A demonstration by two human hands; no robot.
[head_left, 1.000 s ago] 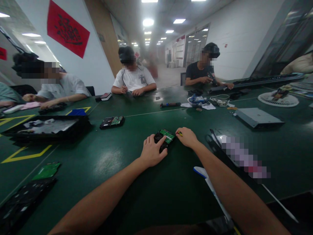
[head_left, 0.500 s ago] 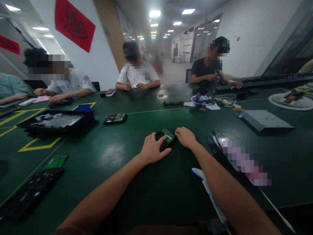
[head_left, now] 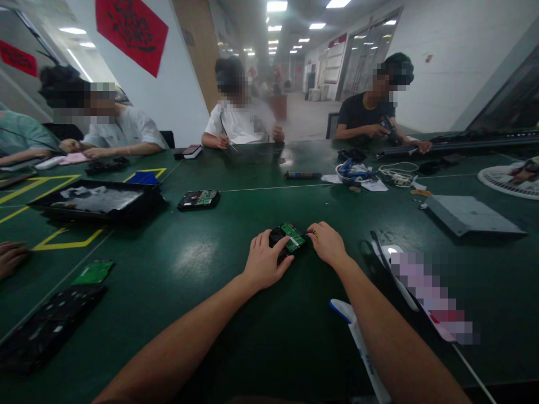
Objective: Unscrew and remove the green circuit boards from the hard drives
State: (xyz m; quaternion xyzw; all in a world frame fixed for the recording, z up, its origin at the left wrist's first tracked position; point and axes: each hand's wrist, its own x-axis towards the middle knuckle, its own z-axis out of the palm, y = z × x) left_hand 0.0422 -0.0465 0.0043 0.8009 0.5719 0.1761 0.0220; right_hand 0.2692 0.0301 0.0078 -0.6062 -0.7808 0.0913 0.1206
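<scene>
A hard drive (head_left: 293, 233) with a green circuit board facing up lies on the dark green table ahead of me. My left hand (head_left: 268, 259) grips it from its left and near side, the fingers and thumb covering part of its casing. Just right of the drive, my right hand (head_left: 327, 242) pinches a small screwdriver (head_left: 314, 233) with some yellow on it. Its thin tip points left at the drive's right edge; whether it touches is too small to tell. Most of the screwdriver is hidden in my fingers.
Another hard drive (head_left: 197, 200) lies farther left, near a black tray (head_left: 138, 207). Black drive parts (head_left: 50, 325) and a green board (head_left: 95, 272) sit at near left. A metal box (head_left: 475, 216) stands at right. A co-worker's hand (head_left: 12, 257) rests at the left edge; several people sit opposite.
The view has shifted slightly. My right hand has drawn a little away from the drive, and a hand has come in at the left edge. My left hand stays on the drive.
</scene>
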